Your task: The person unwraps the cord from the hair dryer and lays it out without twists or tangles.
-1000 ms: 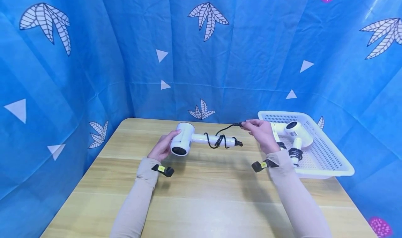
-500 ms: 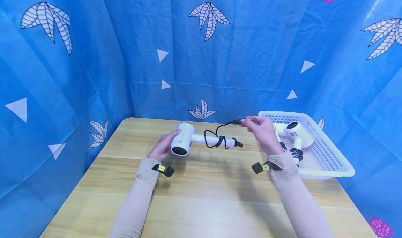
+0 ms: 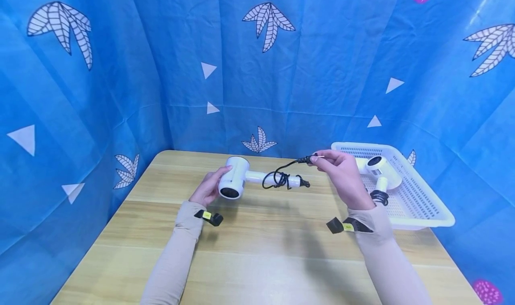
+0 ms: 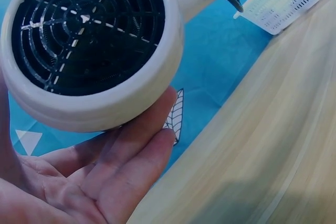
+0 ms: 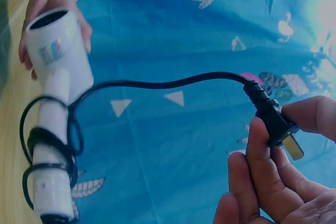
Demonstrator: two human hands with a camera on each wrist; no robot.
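A white hair dryer (image 3: 234,178) is held above the table, its handle pointing right. My left hand (image 3: 208,188) grips its barrel; in the left wrist view the fingers (image 4: 142,166) curl under the barrel beside the black grille (image 4: 89,30). Black cord (image 5: 52,150) is wound loosely around the handle. From there a free length runs to the plug (image 5: 274,121), which my right hand (image 3: 343,175) pinches between thumb and fingers. One flat metal prong shows on the plug in the right wrist view.
A white perforated basket (image 3: 432,202) stands at the table's right side, with more white hair dryers (image 3: 386,171) inside, cords wrapped on their handles. The wooden table (image 3: 257,260) lies below my arms. Blue patterned curtain (image 3: 257,72) encloses the back and sides.
My right hand has turned and shifted slightly right and toward me with the plug. The free cord and its loop at the handle have changed shape. My left hand and the hair dryer stay nearly still.
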